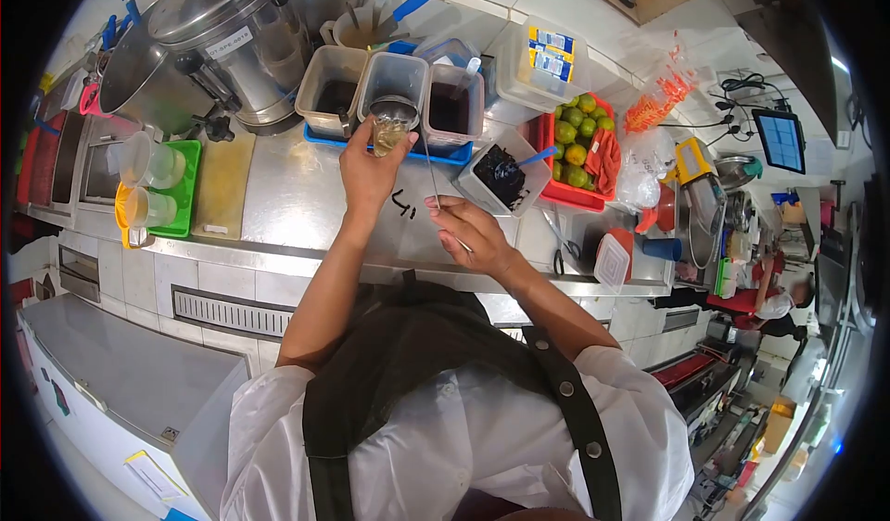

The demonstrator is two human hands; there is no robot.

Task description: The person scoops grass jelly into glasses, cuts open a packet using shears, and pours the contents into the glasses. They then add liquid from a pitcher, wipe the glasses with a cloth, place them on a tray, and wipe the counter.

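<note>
My left hand (369,171) is closed around a small clear cup (389,138) that looks pale yellow inside. Right above the cup's mouth is the bowl of a metal ladle (394,108). Its long thin handle runs down to my right hand (471,234), whose fingers pinch the end of it. Behind the cup stands a clear tub (394,69) that the ladle bowl overlaps in this view. Tubs of dark liquid flank it, one on the left (331,90) and one on the right (452,113), over a blue tray (320,135).
Right of my hands are a tub of dark jelly-like pieces (502,176), a red basket (572,194) of green citrus fruit and scissors (562,247). A green tray (188,178) with plastic cups and a cutting board (222,183) lie left. A person (774,300) stands far right.
</note>
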